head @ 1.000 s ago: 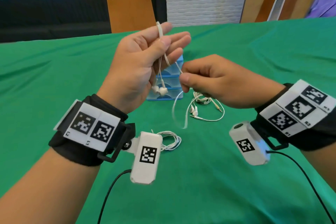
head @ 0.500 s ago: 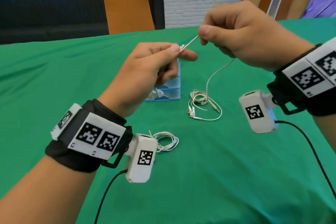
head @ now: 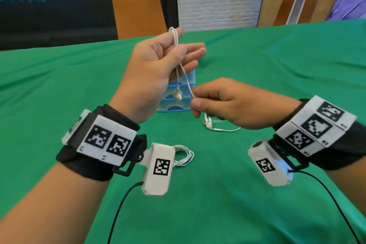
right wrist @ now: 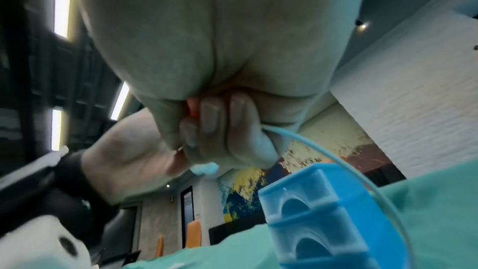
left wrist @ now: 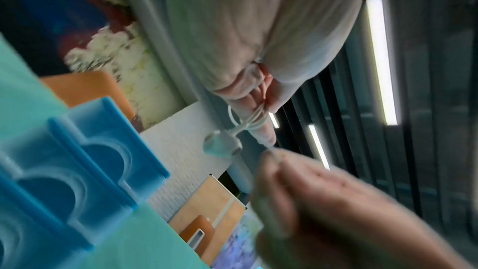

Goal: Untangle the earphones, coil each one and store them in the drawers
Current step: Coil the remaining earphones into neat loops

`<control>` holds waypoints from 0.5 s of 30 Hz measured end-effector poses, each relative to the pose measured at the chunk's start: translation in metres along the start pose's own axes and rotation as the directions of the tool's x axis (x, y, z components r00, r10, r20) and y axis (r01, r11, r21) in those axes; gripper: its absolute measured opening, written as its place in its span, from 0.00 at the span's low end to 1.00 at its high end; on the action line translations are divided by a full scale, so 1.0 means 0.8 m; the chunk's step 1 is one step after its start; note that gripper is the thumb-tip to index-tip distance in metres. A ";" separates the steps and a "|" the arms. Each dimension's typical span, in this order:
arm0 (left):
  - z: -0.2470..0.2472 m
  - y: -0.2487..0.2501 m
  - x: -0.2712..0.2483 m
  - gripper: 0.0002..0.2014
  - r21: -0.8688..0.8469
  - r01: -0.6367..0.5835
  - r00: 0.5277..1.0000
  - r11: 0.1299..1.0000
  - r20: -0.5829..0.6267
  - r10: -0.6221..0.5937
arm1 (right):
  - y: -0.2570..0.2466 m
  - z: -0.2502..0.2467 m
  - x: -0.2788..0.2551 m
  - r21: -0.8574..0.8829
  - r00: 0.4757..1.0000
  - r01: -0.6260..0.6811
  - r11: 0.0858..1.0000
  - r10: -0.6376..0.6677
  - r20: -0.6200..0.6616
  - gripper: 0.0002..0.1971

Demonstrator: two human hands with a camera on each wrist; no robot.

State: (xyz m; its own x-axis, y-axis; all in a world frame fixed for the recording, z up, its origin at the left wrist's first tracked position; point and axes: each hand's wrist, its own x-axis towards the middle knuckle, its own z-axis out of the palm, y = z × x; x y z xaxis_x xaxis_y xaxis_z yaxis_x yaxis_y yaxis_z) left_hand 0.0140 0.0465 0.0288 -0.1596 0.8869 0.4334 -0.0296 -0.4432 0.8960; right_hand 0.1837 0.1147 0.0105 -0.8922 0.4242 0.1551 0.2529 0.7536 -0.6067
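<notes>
Nearest, at 6 o'clock on the green table (head: 217,204): coiled earphones (head: 183,157), lying free. At centre: right hand (head: 233,103), grip closed, pinching white earphone cable (head: 187,81). At 3 o'clock of drawers, on table: loose earphones (head: 210,124). At 11 o'clock: left hand (head: 158,67), raised, grip closed on cable loops, earbuds (head: 177,94) hanging below. Farther back: blue drawers (head: 178,103), partly hidden. Farthest, at 12 o'clock: orange chair (head: 138,12).

Head view: bright, even, sharp; edges bowed.
Wrist views: motion-blurred, bluish, heavily distorted.
Light: ceiling strips (left wrist: 380,58), glaring.
Shadows: soft on tabletop (head: 217,194).
Drawers (left wrist: 77,171): out of focus.
</notes>
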 end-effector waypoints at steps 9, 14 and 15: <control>0.002 -0.001 -0.002 0.18 0.403 -0.039 0.987 0.914 0.157 -0.027 | -0.027 -0.084 -0.005 -0.026 0.957 0.092 0.995 -0.095 -0.274 0.13; 0.001 0.014 -0.001 0.18 0.196 -0.006 0.968 0.981 0.246 -0.043 | -0.001 -0.087 0.000 0.036 0.930 0.009 0.999 0.005 -0.368 0.15; 0.001 0.017 0.000 0.18 0.141 0.004 0.966 0.990 0.256 -0.041 | 0.005 -0.082 0.001 0.093 0.929 0.000 0.996 0.034 -0.368 0.15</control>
State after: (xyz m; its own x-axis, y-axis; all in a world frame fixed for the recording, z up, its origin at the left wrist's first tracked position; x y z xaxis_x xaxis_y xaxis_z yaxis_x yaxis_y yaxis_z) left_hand 0.0146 0.0404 0.0409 0.0992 0.9080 0.4071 0.1090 -0.4166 0.9025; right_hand 0.2087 0.1512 0.0596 -0.6828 0.6048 0.4098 0.2170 0.7035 -0.6768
